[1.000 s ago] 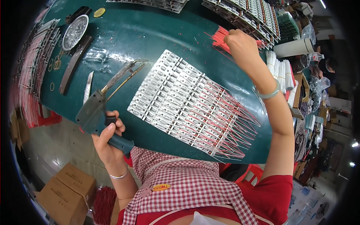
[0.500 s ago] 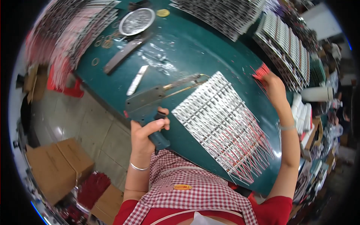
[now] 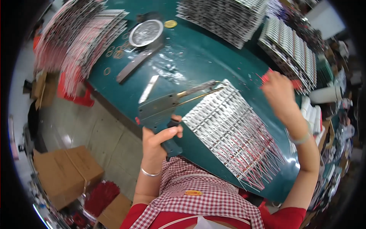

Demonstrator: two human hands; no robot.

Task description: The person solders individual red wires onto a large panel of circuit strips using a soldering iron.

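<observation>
In my left hand (image 3: pixel 157 143) is a dark green soldering gun (image 3: pixel 156 113), my fingers wrapped round its grip. Its long metal tip reaches to the far corner of a panel of white circuit strips (image 3: pixel 217 114) lying flat on the table. Thin red and white wires (image 3: pixel 263 164) fan out from the panel's near right side. Beyond the panel on the right, my right hand (image 3: pixel 280 91) closes over a bunch of short red wires (image 3: pixel 268 76). The back of the hand covers most of the bunch and the fingertips.
Stacked wired panels stand at the far left (image 3: pixel 93 42) and far middle (image 3: pixel 225 19), with more panels (image 3: pixel 291 49) at the right. On the green table (image 3: pixel 198 49) are a round metal dish (image 3: pixel 146 33), a flat bar (image 3: pixel 139 63), a white strip (image 3: pixel 148 89) and rubber bands (image 3: pixel 120 51). Cardboard boxes (image 3: pixel 68 171) sit lower left.
The whole view has shifted a little. My right hand has turned further over the red wires, hiding more of them. My left hand keeps the soldering gun near the panel's far corner.
</observation>
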